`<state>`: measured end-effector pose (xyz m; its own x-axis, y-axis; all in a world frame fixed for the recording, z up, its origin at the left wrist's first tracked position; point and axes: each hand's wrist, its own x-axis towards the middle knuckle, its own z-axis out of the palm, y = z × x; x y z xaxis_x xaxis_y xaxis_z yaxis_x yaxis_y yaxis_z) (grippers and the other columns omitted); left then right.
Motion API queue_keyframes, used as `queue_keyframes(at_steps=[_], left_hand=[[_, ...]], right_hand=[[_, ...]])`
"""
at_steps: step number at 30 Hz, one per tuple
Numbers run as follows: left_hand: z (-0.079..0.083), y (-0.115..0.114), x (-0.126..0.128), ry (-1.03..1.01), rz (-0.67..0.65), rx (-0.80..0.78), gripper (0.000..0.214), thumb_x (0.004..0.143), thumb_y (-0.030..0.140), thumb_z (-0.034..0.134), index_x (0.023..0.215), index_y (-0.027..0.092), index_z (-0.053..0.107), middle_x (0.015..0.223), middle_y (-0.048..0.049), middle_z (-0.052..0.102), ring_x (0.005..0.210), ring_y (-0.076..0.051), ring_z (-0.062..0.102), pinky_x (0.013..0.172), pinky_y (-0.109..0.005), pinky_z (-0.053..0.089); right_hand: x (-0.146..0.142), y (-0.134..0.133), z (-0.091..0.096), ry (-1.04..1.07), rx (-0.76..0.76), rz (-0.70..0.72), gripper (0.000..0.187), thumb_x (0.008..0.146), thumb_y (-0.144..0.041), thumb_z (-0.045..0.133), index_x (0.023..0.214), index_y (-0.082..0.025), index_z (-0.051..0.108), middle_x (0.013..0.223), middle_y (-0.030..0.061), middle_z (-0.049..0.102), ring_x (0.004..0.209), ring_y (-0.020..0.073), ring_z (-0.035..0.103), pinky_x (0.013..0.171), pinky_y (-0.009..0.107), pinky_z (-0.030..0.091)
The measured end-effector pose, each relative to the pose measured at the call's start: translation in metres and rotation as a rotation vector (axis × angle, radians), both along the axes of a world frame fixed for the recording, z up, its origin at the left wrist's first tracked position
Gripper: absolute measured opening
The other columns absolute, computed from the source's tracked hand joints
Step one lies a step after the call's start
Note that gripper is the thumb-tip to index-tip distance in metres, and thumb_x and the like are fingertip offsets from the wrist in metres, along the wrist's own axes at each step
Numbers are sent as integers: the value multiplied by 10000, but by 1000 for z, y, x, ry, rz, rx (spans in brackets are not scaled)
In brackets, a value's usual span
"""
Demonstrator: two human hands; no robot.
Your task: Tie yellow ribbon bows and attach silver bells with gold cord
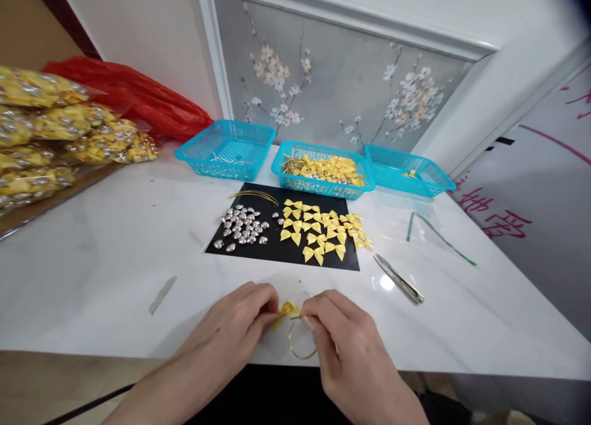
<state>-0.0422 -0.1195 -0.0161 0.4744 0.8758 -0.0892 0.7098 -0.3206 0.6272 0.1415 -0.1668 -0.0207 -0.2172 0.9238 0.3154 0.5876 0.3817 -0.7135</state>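
Observation:
Near the table's front edge my left hand (249, 317) pinches a yellow ribbon bow (289, 308) between thumb and fingers. Just to its right, my right hand (339, 329) is closed on a thin gold cord (302, 356), which curves in a loop below the bow. One short end of the cord sticks out from my right fingertips toward the bow. Beyond my hands lies a black mat (272, 259). On it are a cluster of silver heart-shaped beads (242, 225), rows of yellow bows (316, 240) and a few loose gold cords (255, 194).
Metal thread snips (399, 279) lie right of the mat, near a green strip (443, 240). Behind stand a left blue basket (221, 166), a middle blue basket (318, 187) holding bows and cords, and a right blue basket (406, 182). Bagged bows (60, 123) are piled left.

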Motion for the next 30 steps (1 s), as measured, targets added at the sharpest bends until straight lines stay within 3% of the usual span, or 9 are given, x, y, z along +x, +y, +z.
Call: queue_keyframes(at_steps=[4, 7, 14, 21, 26, 30], left_hand=[[7, -5, 4, -101, 48, -99, 182, 883, 170, 393, 761, 228, 515, 689, 48, 568, 643, -141, 540, 618, -263, 413], [11, -6, 4, -223, 66, -162, 174, 885, 201, 423, 853, 238, 591, 784, 36, 640, 719, -144, 590, 641, -247, 447], [15, -6, 1, -347, 22, -105, 237, 874, 209, 448, 851, 246, 681, 884, -10, 629, 774, -150, 606, 664, -249, 482], [18, -10, 5, -443, 65, -181, 211, 870, 198, 481, 945, 282, 659, 903, 12, 671, 806, -156, 628, 693, -253, 502], [24, -14, 6, -406, 47, -162, 212, 871, 176, 462, 789, 251, 642, 803, 21, 639, 735, -140, 606, 649, -241, 484], [24, -16, 4, -421, 20, -123, 213, 871, 156, 445, 776, 242, 615, 799, 13, 619, 733, -141, 594, 661, -243, 487]], right_hand=[[-2, 1, 3, -53, 23, 17, 220, 882, -47, 407, 870, -195, 570, 809, 38, 609, 716, 180, 540, 648, 290, 444], [-3, 1, 4, -92, 23, 10, 223, 860, -31, 414, 848, -192, 567, 791, 37, 604, 705, 181, 536, 638, 295, 435], [-2, -4, 13, -129, 105, 2, 222, 828, 3, 415, 846, -178, 543, 794, 36, 608, 707, 182, 509, 625, 311, 407], [-6, -2, 22, -135, 111, 2, 226, 827, 0, 426, 837, -168, 577, 737, 42, 605, 683, 185, 512, 592, 301, 410], [-8, -3, 22, -137, 120, -27, 226, 828, -2, 421, 818, -160, 583, 703, 43, 588, 663, 184, 493, 585, 305, 406], [-9, -4, 22, -168, 140, -50, 225, 845, -20, 416, 828, -165, 587, 690, 51, 572, 657, 192, 501, 571, 301, 395]])
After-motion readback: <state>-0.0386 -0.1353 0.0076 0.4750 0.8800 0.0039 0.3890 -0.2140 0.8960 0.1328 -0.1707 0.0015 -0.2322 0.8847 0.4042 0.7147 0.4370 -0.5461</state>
